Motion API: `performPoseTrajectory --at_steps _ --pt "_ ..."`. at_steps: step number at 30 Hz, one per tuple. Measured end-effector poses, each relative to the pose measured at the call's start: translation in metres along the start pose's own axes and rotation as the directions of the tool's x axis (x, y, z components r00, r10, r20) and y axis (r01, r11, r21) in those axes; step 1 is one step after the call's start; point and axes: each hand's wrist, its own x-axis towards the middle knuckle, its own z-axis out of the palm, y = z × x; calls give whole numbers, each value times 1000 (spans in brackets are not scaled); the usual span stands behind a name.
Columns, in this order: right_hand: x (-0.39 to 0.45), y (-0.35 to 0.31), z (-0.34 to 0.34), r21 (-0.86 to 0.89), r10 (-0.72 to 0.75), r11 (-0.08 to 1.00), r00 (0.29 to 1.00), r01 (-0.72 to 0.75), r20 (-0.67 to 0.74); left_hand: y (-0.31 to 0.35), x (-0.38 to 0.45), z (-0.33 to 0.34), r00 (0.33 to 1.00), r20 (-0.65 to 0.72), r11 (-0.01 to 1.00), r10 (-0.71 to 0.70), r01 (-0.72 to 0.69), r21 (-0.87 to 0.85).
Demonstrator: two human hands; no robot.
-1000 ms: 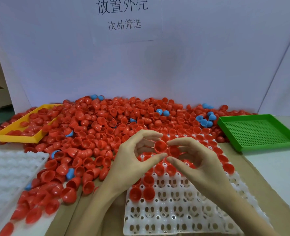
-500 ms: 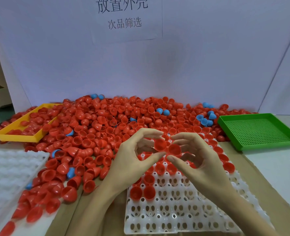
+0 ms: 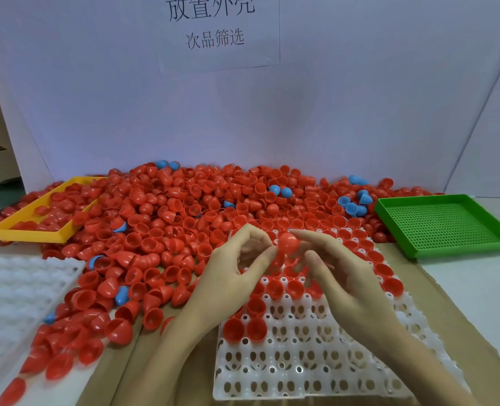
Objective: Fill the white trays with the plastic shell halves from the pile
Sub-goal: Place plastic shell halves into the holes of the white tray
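White paper panels (image 3: 345, 112) with a printed sign (image 3: 213, 27) back the desk (image 3: 477, 288), which carries everything seen from the head camera.

Both hands meet over the far half of the white tray (image 3: 301, 370). The left hand (image 3: 231, 276) curls thumb and forefinger into a narrow grip, its tips touching the red shell half (image 3: 287, 242). The right hand (image 3: 339, 279) pinches that same shell between thumb and fingers, dome side toward the camera, above the tray.

Below and beyond the grip, red halves sit in the tray's far rows; the rows nearer than the grip show bare pockets. Beyond and left of the grip spreads the pile (image 3: 169, 224) of red shells, with a few blue ones mixed in. A yellow tray (image 3: 37, 232) lies far left of the grip, a second white tray (image 3: 14, 288) near left, and a green perforated tray (image 3: 448, 224) to the right.
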Motion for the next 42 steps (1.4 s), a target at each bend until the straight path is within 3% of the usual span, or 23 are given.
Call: performPoseTrajectory --at_steps 3,6,10,16,19,23,26,29,32,36,42 --pt "0 -1 4 -52 -35 998 999 36 22 2 1 -1 998 49 997 -35 39 -67" --pt "-1 -1 8 -48 22 999 1000 -22 -8 7 -1 0 994 83 992 -76 84 -92" --pt "-1 -3 10 117 169 980 984 -161 -55 10 -2 3 979 138 972 -154 174 -155" --pt "-1 -4 6 333 332 890 943 -311 -6 8 -2 3 979 174 971 -106 140 -195" --pt "-2 -5 8 218 269 943 962 -252 -49 7 -1 4 980 141 954 -142 174 -244" --pt "-4 -3 15 -118 47 991 987 -66 -154 4 -1 6 961 135 887 -240 274 -372" --pt "-2 -3 13 -306 -157 943 985 128 -72 -1 1 5 942 120 836 -312 333 -436" --pt "-2 -1 10 -416 -258 871 964 259 60 -3 1 5 924 127 806 -360 377 -456" --pt "-5 1 12 -424 -256 864 962 271 93 -3 1 7 908 168 760 -384 414 -500" --pt "-4 5 11 -391 -248 888 968 243 38 -3 3 7 891 244 667 -383 449 -594" --pt "-4 7 11 -293 -65 955 997 49 -45 -8 6 -2 912 129 724 -391 390 -569"
